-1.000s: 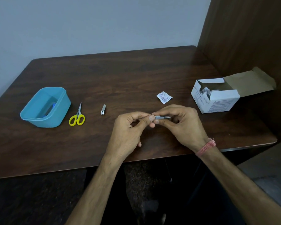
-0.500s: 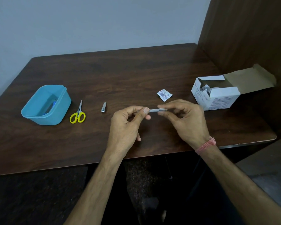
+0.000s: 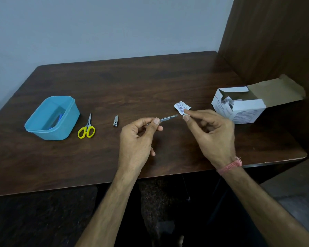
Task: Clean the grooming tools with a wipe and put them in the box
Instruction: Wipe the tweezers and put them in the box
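Where both hands met over the tweezers point(image 3: 169, 118) half a second back, now parted: right hand point(image 3: 212, 136) drawn off to the right, left hand point(image 3: 139, 138) alone keeping the tool. Reads as one wiping stroke down the tweezers finished, tips now bare and pointing right. Left thumb and forefinger pinched on the handle end, other fingers loosely curled beneath, tool raised above the table point(image 3: 150, 82), roughly level. Right thumb and forefinger tips point(image 3: 185, 116) closed on a small whitish scrap, probably the wipe, though too small to say for sure; remaining fingers curled in. Torn sachet point(image 3: 182, 107) lying flat just beyond those fingertips, apparently not touched. Still on the table and likely uncleaned: nail clipper point(image 3: 115, 120), yellow scissors point(image 3: 87, 128) just beside the blue box point(image 3: 68, 122). Something blue already inside that box, not identifiable. Open carton point(image 3: 246, 111) of sachets at far right. Judgement: tweezers near ready for the box; two tools left.
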`<state>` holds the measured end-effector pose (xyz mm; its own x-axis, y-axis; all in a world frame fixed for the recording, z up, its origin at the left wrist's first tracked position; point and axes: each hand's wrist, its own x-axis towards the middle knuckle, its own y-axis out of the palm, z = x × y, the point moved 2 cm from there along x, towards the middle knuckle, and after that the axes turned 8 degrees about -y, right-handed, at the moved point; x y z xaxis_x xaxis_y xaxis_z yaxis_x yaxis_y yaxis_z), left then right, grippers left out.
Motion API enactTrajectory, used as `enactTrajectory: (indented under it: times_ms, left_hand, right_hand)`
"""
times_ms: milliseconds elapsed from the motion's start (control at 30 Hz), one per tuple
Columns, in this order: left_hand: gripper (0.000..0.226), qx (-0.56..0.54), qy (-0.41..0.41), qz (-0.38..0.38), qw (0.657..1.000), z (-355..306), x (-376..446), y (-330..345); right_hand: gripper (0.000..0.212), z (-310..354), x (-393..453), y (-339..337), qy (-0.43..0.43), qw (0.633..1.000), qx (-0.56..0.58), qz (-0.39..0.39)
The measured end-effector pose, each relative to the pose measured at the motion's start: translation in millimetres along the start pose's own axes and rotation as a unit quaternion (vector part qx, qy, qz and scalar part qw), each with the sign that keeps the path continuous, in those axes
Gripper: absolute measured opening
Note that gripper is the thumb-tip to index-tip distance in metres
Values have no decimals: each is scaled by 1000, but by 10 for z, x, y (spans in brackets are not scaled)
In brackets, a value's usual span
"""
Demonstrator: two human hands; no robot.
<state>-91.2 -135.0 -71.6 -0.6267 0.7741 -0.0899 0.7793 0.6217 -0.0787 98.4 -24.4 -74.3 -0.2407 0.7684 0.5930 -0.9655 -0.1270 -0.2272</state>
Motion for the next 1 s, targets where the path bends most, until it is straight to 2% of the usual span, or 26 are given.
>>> enactTrajectory:
  times_ms: [400,533,1000]
  left_hand:
    - [12,40,14,26,999,6,-16,25]
    - [12,46,14,29,998,10,-22,22]
    - [12,46,14,28,998,-9,-33,24]
  right_hand:
    - [12,32,-19,79,-51,993,-89,56]
    - [11,34,-3,68,-48,991,-121,42]
    - [14,64,7,94,-51,989,-120,76]
